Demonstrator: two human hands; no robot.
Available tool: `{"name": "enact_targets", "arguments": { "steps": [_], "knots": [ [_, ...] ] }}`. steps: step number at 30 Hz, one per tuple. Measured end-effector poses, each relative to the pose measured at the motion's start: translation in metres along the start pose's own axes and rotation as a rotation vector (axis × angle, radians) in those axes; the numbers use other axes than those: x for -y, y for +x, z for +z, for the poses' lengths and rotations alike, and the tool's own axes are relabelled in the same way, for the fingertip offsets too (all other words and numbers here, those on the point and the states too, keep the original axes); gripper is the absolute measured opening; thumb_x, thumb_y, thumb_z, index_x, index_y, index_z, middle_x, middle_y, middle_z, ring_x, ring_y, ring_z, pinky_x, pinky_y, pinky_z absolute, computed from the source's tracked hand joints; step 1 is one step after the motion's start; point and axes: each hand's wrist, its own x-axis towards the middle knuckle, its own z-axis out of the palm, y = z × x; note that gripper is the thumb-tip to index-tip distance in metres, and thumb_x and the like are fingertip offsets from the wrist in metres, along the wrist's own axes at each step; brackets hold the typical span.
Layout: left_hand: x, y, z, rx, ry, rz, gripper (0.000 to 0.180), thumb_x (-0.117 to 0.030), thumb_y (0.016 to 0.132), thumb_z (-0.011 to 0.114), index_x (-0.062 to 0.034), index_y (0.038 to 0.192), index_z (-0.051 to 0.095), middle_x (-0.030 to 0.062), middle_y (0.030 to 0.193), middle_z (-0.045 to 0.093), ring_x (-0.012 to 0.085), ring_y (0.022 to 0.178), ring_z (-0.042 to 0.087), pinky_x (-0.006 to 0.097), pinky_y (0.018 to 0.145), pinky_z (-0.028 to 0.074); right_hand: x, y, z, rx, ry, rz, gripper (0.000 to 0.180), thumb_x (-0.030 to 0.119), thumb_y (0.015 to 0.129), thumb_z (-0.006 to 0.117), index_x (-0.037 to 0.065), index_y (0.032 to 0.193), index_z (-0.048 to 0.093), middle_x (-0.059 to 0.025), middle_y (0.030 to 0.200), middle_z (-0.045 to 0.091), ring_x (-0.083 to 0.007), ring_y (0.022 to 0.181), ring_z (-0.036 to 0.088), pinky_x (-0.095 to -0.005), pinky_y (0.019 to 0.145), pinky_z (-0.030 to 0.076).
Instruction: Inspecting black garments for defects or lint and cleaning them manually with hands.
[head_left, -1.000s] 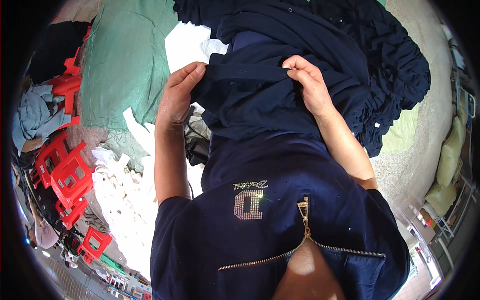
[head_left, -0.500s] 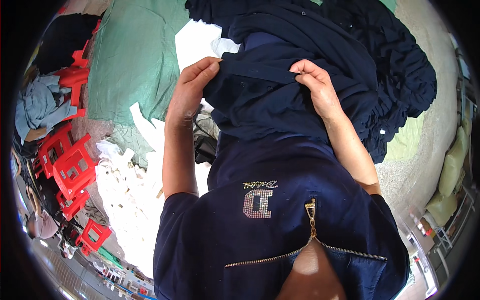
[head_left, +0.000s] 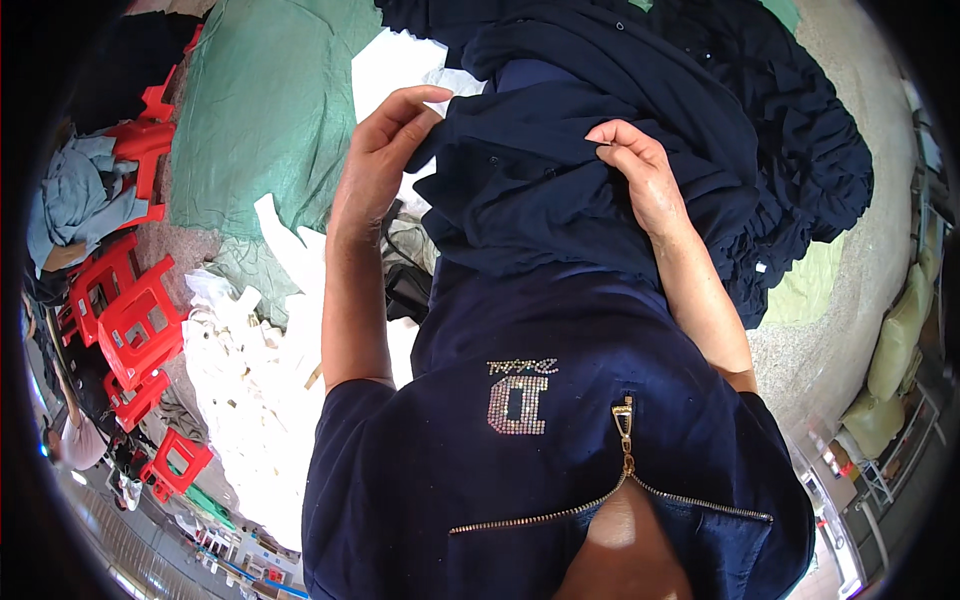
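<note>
A navy garment [head_left: 540, 185] with small round fastenings lies bunched across my lap. At its left edge, my left hand [head_left: 385, 150] has the cloth by the thumb; the index finger is lifted and points right, with a gap to the thumb. The other fingers are partly hidden behind. My right hand [head_left: 645, 175] bends over the garment's right part, thumb and index fingertip close together on a dark bit of cloth. Between the hands the fabric hangs in loose folds.
A large heap of navy cloth [head_left: 815, 160] spreads at the right. Green sheeting [head_left: 270, 120] and a white cloth pile [head_left: 245, 370] lie to the left, beyond which stand several red stools [head_left: 140, 320]. Pale green sacks [head_left: 885, 370] sit at the far right.
The strip of garment stretched between my hands has gone slack and folded. My left index finger has lifted away from the thumb. My right hand has barely moved.
</note>
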Motion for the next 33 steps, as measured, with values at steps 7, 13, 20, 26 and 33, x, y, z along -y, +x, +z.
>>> {"name": "enact_targets", "arguments": {
  "steps": [7,13,20,26,33],
  "knots": [
    [0.005,0.011,0.024,-0.002,0.509,0.43,0.028,-0.006,0.089,0.071,-0.0071,0.117,0.068,0.0096,0.114,0.068,0.0254,0.11,0.063,0.036,0.093,0.049,0.019,-0.005,0.014,0.116,-0.217,-0.234,0.013,0.004,0.092,0.06,0.004,0.103,0.068,0.0031,0.092,0.066,-0.0066,0.088,0.06,-0.0216,0.08,0.046],
    [-0.012,0.024,0.063,0.401,0.634,0.287,0.024,-0.017,0.091,0.068,0.0005,0.106,0.068,0.0104,0.103,0.069,0.0251,0.102,0.062,0.036,0.091,0.047,0.025,-0.005,0.012,0.168,-0.396,-0.528,0.018,0.001,0.086,0.063,0.008,0.102,0.067,-0.0031,0.098,0.065,-0.0187,0.093,0.064,-0.0321,0.087,0.047],
    [-0.006,0.027,0.067,0.361,0.296,-0.002,0.016,-0.015,0.091,0.065,0.0007,0.095,0.066,-0.0038,0.078,0.058,0.0042,0.075,0.048,0.022,0.069,0.04,0.021,-0.016,0.014,0.015,-1.176,-0.87,0.018,0.009,0.074,0.071,0.011,0.092,0.07,-0.0051,0.11,0.061,-0.0225,0.105,0.059,-0.0391,0.092,0.044],
    [-0.005,0.031,0.069,0.265,0.232,-0.043,0.005,-0.007,0.089,0.067,-0.0028,0.09,0.067,-0.0079,0.075,0.057,0.0011,0.069,0.047,0.019,0.063,0.037,0.028,-0.018,0.025,-0.026,-1.37,-0.85,0.01,0.011,0.078,0.067,0.009,0.087,0.067,-0.0046,0.115,0.061,-0.0211,0.113,0.058,-0.0402,0.1,0.041],
    [-0.013,0.031,0.07,0.292,0.125,-0.01,0.007,-0.009,0.089,0.069,-0.0025,0.09,0.067,-0.008,0.074,0.056,0.0011,0.069,0.047,0.019,0.063,0.037,0.043,-0.021,0.005,0.092,-1.089,-1.211,0.006,0.011,0.081,0.07,0.012,0.084,0.064,0.0008,0.109,0.067,-0.0154,0.115,0.061,-0.0402,0.101,0.038]
  ]
}}
